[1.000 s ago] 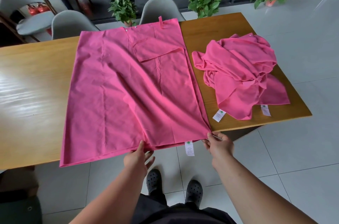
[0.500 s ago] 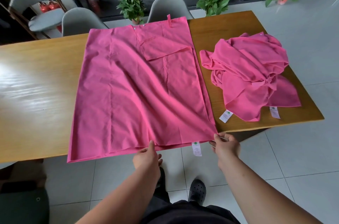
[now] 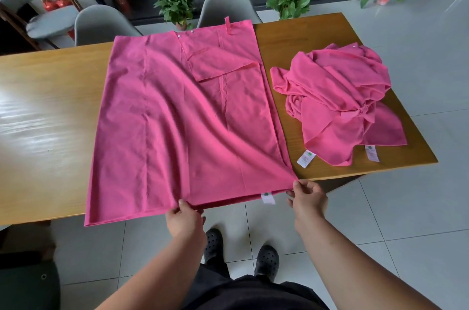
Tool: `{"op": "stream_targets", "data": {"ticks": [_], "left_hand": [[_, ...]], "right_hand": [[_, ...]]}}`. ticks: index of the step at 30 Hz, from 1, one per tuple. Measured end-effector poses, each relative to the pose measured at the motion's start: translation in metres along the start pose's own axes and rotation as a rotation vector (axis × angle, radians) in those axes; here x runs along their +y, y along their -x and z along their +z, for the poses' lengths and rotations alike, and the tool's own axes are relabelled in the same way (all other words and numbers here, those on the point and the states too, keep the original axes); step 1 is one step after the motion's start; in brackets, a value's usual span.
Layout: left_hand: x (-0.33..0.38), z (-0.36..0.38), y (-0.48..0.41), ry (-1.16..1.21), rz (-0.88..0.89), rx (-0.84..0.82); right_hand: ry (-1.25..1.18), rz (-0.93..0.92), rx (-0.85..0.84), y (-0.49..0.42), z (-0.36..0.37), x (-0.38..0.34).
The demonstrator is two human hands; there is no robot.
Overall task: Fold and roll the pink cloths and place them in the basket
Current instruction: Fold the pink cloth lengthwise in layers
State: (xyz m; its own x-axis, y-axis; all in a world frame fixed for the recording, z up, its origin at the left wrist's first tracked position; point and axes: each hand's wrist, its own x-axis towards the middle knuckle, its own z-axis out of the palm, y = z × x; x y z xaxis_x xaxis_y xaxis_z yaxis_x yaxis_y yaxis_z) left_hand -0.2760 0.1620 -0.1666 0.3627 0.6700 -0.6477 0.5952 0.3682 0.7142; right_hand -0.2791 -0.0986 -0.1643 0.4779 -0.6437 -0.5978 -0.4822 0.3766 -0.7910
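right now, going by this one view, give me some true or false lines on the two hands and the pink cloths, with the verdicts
1. The left hand and the right hand both pinch the near edge of the spread cloth. True.
2. The crumpled pile lies on top of the spread cloth. False: it lies beside it, to the right, on the table.
3. A basket stands on the table. False: no basket is in view.
4. A white label hangs at the spread cloth's near edge, between the two hands. True.
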Motion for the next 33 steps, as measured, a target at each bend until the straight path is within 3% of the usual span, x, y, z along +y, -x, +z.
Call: {"op": "stream_targets", "data": {"ticks": [3, 8, 13, 16, 18, 20, 21, 22, 24, 26, 33], "left_hand": [[0.001, -0.004, 0.002, 0.022, -0.202, -0.083], [0.013, -0.002, -0.007, 0.104, -0.229, -0.120], [0.012, -0.004, -0.003, 0.167, -0.352, -0.138], [0.025, 0.000, -0.005, 0.238, -0.370, -0.234], [0.049, 0.007, -0.006, 0.365, -0.271, -0.370], [0.071, 0.012, -0.011, 0.512, -0.142, -0.468], [0.072, 0.011, -0.013, 0.494, -0.119, -0.473], [0.066, 0.009, -0.014, 0.410, -0.144, -0.445], [0.037, -0.001, -0.015, 0.198, -0.238, -0.302], [0.016, -0.005, -0.011, 0.117, -0.291, -0.253], [0.014, -0.016, -0.022, 0.107, -0.256, -0.221]], "right_hand": [[-0.056, 0.104, 0.018, 0.001, 0.002, 0.002], [-0.052, 0.131, 0.019, -0.007, -0.005, 0.005], [-0.084, 0.327, -0.137, -0.006, -0.005, 0.003], [-0.052, 0.415, -0.209, -0.007, 0.001, -0.020], [-0.123, 0.303, -0.231, -0.007, 0.011, -0.051], [-0.228, 0.021, -0.239, -0.006, 0.017, -0.080], [-0.201, -0.065, -0.227, -0.005, 0.018, -0.082], [-0.104, -0.032, -0.194, -0.006, 0.017, -0.073], [0.020, 0.230, -0.120, -0.006, 0.009, -0.036], [0.070, 0.350, -0.136, -0.008, 0.000, -0.011], [0.092, 0.275, -0.184, -0.011, -0.008, -0.007]]}}
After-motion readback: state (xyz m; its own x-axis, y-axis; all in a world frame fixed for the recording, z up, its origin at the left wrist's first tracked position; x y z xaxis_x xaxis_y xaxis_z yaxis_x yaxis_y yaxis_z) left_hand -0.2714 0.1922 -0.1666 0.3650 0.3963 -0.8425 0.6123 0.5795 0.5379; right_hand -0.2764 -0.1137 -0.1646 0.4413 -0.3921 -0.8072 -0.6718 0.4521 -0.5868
